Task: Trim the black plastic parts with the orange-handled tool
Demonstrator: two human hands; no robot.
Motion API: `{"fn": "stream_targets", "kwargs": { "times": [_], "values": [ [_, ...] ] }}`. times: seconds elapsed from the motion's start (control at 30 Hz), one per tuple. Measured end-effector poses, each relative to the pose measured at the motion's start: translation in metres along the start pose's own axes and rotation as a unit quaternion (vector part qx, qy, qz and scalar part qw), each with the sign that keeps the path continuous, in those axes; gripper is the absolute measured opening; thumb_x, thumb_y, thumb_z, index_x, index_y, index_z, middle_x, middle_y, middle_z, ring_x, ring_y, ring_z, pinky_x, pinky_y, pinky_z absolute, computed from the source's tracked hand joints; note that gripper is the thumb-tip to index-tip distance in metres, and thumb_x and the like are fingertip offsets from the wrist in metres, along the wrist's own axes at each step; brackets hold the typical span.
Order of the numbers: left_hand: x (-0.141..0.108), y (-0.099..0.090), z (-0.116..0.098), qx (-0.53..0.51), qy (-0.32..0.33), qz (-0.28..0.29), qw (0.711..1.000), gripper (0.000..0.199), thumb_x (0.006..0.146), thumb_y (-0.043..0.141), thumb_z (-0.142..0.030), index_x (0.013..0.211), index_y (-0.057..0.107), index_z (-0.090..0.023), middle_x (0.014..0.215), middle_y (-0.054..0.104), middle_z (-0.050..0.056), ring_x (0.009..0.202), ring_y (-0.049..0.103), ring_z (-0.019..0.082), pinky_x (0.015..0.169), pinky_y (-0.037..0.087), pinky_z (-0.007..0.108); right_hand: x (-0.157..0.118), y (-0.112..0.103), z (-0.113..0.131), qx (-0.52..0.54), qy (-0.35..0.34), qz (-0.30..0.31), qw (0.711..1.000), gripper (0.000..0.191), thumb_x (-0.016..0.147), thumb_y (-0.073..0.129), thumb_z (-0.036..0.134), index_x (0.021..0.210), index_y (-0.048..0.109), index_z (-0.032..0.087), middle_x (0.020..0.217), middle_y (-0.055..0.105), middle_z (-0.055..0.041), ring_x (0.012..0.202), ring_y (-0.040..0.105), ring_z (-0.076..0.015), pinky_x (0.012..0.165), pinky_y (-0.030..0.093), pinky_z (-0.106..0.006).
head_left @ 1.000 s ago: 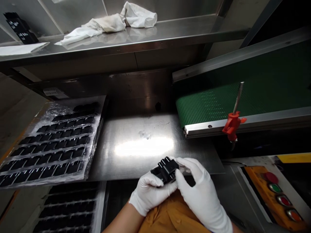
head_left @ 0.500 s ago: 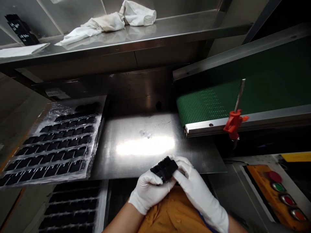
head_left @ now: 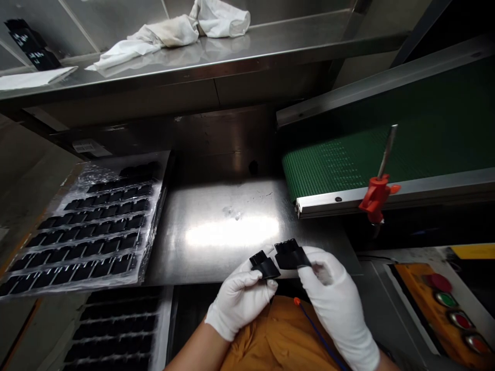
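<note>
White gloves cover both hands, which are close together at the near edge of the steel table (head_left: 216, 206). My left hand (head_left: 242, 299) is closed on a small black plastic part (head_left: 265, 265) with a ridged end. Between the thumb and fingers of my right hand (head_left: 332, 288) is a second black plastic part (head_left: 290, 254), toothed along its upper edge. A narrow gap separates the two parts. What exactly these parts are, I cannot tell. A blue cord with an orange tip (head_left: 297, 301) lies against the orange-brown clothing below the hands.
Rows of black parts fill a plastic-wrapped tray (head_left: 141, 257) at left, with another tray (head_left: 160, 330) beneath. A green conveyor (head_left: 320, 170) carries a red clamp (head_left: 375, 198) with a metal rod. White cloths (head_left: 170, 33) lie on the shelf; a button box (head_left: 425, 304) is lower right.
The black parts, together in both hands before, are now apart. My right hand has moved to the right with one, while my left keeps the other. The orange cord tip has come into sight.
</note>
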State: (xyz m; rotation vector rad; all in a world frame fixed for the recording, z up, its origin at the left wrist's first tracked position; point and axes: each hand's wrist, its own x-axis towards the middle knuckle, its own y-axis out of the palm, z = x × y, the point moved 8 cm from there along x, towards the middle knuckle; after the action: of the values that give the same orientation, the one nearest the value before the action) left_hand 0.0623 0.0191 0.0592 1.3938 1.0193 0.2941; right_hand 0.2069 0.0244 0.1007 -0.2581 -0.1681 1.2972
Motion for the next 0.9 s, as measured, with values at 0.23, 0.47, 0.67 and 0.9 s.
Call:
{"fn": "stream_targets", "kwargs": {
  "times": [0.23,0.47,0.67,0.9],
  "values": [
    [0.003,-0.006,0.001,-0.019,-0.004,0.000,1.000,0.044,0.073,0.062,0.000,0.115,0.063,-0.015,0.113,0.064,0.009,0.100,0.061,0.015,0.082,0.051,0.021,-0.007,0.001,0.039,-0.121,-0.185,-0.016,0.975,0.017,0.082,0.055,0.011,0.092,0.061,0.024,0.090,0.070,-0.0014,0.078,0.066,-0.0143,0.066,0.054,-0.025],
    [0.004,-0.007,0.000,0.013,0.005,-0.014,1.000,0.038,0.073,0.064,0.000,0.108,0.068,-0.014,0.111,0.066,0.008,0.091,0.062,0.013,0.082,0.050,0.021,-0.003,0.002,-0.010,0.017,0.039,-0.011,0.999,0.013,0.081,0.064,0.026,0.093,0.060,0.022,0.091,0.072,-0.0056,0.080,0.069,-0.0189,0.069,0.058,-0.031],
    [-0.003,0.004,-0.017,0.222,0.085,-0.041,0.971,0.052,0.064,0.079,-0.005,0.112,0.067,-0.019,0.114,0.066,0.006,0.110,0.058,0.022,0.098,0.043,0.031,0.000,0.011,-0.030,0.152,0.127,0.024,0.980,0.024,0.079,0.070,0.033,0.099,0.064,0.022,0.098,0.074,-0.0067,0.092,0.070,-0.0201,0.082,0.059,-0.035],
    [-0.016,0.010,-0.027,0.416,0.093,-0.102,0.899,0.063,0.063,0.074,0.000,0.120,0.063,-0.024,0.120,0.063,0.005,0.115,0.056,0.021,0.100,0.044,0.032,0.004,0.018,-0.036,0.242,0.087,0.046,0.965,0.012,0.080,0.070,0.027,0.091,0.066,0.025,0.091,0.073,-0.0020,0.086,0.069,-0.0176,0.080,0.060,-0.033]
  ]
}}
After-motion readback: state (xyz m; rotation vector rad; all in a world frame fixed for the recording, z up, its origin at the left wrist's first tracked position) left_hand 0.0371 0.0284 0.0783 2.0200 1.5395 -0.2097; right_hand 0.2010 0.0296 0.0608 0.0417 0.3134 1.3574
